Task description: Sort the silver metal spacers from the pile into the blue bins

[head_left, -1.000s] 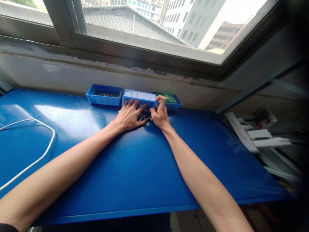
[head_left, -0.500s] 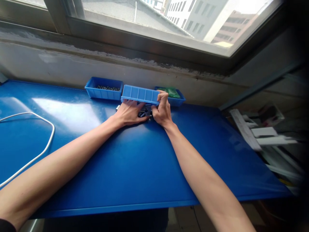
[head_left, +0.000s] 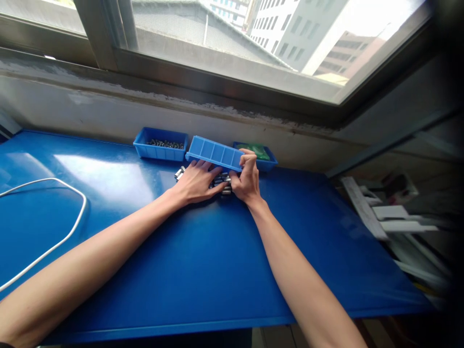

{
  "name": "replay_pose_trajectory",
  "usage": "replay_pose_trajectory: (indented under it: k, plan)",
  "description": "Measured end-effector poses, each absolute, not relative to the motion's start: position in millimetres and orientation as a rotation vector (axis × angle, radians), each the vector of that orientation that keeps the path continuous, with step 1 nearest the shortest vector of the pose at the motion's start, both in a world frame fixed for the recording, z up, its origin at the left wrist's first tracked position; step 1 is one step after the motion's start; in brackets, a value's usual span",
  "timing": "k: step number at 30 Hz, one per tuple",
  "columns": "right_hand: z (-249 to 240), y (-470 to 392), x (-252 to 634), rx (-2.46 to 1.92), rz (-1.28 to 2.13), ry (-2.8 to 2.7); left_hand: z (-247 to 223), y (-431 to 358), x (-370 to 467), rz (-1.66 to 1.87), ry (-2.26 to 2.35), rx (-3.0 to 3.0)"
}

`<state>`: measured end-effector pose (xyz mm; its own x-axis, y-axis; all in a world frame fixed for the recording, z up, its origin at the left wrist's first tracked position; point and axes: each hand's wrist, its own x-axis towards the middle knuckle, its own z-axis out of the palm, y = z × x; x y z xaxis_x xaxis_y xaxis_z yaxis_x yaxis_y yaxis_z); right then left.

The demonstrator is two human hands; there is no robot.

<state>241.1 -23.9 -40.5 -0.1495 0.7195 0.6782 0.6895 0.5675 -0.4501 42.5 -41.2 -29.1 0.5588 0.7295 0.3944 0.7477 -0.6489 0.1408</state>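
My right hand (head_left: 247,178) grips the right end of a blue plastic bin (head_left: 216,153), which is tipped on its side with its ribbed wall facing up. Below the bin's lower edge, several small shiny metal pieces (head_left: 226,190) lie on the blue table (head_left: 203,261); their exact kind is too small to make out. My left hand (head_left: 198,181) lies over these pieces with fingers spread, its fingertips at the bin's edge. One more metal piece (head_left: 179,173) shows just left of that hand. The inside of the tipped bin is hidden.
To the left stands a blue bin (head_left: 159,153) of small dark metal parts. Behind my right hand is another blue bin (head_left: 268,164) with a green bag (head_left: 256,151) in it. A white cable (head_left: 80,212) curves over the table's left side. The window wall borders the back.
The view has shifted, so the table sits lower in the picture. The bin tilts slightly more down to the right, and more metal pieces show between my hands.
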Motion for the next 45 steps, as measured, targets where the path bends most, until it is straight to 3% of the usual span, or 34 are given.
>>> replay_pose_trajectory:
  k: [10, 14, 22, 30, 38, 45]
  plan:
    - [22.7, 21.5, 245.6, -1.568, 0.299, -1.871, -6.0, -27.9, 27.0, -0.608, -1.479, -2.731]
    - [32.6, 40.5, 244.5, -1.713, 0.365, -1.912, 21.7, -24.5, 1.7, -0.331, -1.662, -2.827]
    - [16.3, 31.1, 238.0, -1.592, 0.031, -1.99, 33.2, -28.6, -15.7, 0.077, -1.978, -2.628]
    - [-0.6, -2.2, 234.4, -1.435, -0.02, -1.925, 13.9, -32.2, 3.4, -0.051, -1.972, -2.654]
    - [-22.7, -62.2, 228.4, -1.473, 0.187, -1.879, 3.4, -39.3, 19.5, -0.251, -1.978, -2.704]
    - [-27.9, -64.0, 234.3, -1.44, 0.238, -1.69, -6.4, -43.1, 33.8, -0.547, -1.948, -2.834]
